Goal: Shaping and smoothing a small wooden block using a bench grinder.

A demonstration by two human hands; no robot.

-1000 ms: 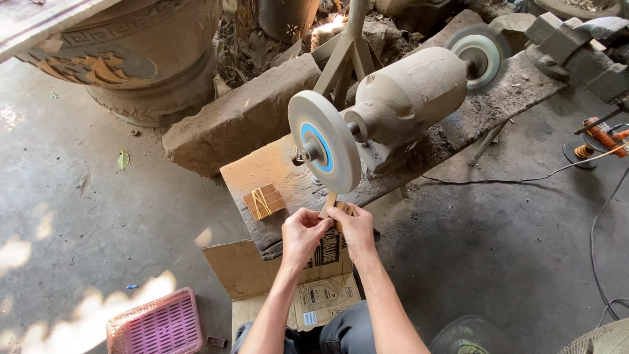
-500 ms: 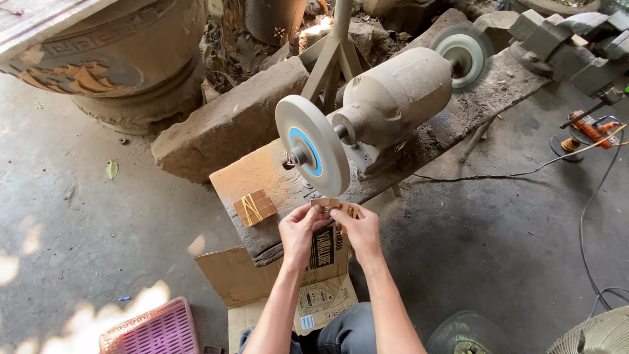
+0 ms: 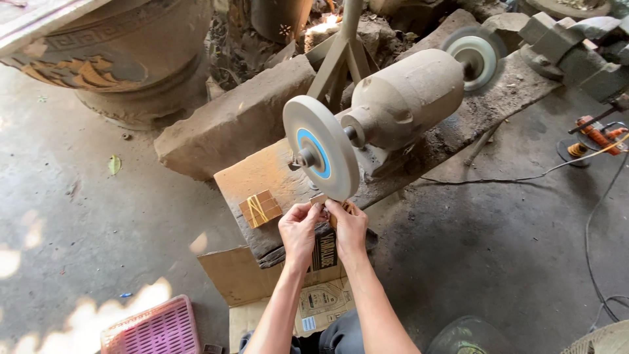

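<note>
Head view: both hands, left hand (image 3: 299, 226) and right hand (image 3: 349, 225), pinch a small wooden piece (image 3: 322, 199) against the grinding wheel (image 3: 321, 156) at its 6 o'clock edge, grinding apparently under way.

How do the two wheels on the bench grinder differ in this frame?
The near wheel has a blue ring on its face; the far wheel looks pale green-white. The near wheel appears larger and both hands, left hand and right hand, press a small piece at it; the far wheel stands untouched. Both are round.
</note>
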